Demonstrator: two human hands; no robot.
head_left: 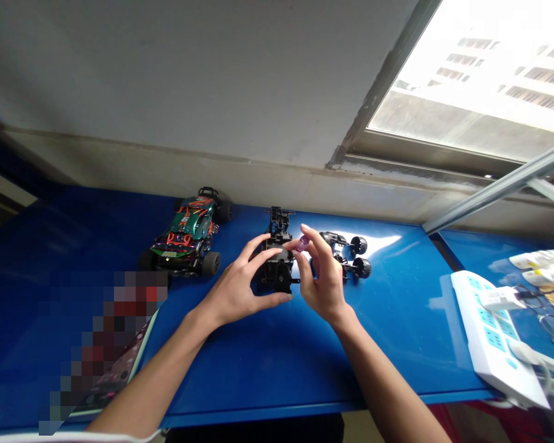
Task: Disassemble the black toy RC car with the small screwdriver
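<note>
A black toy car chassis [282,271] lies on the blue table between my hands, its long side pointing toward the wall. My left hand [237,286] grips it from the left, with the thumb at the near end and the fingers over the far part. Above the chassis's right side, my right hand [323,277] pinches a small purple see-through piece [301,244] between thumb and index finger. My fingers cover part of the chassis. Just beyond my right hand are black wheel-and-axle assemblies [361,267], partly hidden by that hand.
A finished-looking green and orange toy car [189,224] stands at the left. A tablet-like item [136,357], partly blurred out, lies near my left forearm. At the right edge sits a white power strip [489,332] with plugs. A wall and window rise behind the table [268,369].
</note>
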